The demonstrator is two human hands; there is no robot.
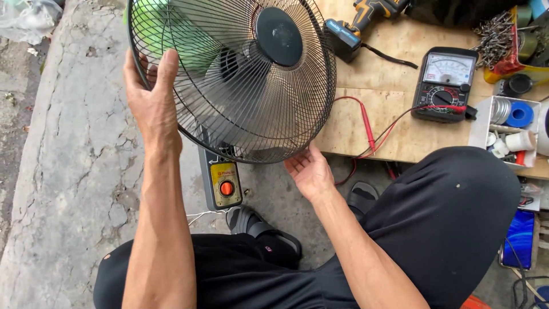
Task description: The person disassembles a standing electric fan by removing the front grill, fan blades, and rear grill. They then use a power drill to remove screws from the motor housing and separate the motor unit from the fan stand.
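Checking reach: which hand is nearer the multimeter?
Right. The right hand is under the fan rim, left of the multimeter; the left hand grips the far rim.

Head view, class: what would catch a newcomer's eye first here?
The black wire fan guard fills the upper middle, with the left hand gripping its left rim and the right hand at its lower edge. To the right, an analog multimeter with red probe leads lies on the plywood board.

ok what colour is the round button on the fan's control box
Orange-red, set in a yellow panel on the grey control box below the fan guard; the head view shows it.
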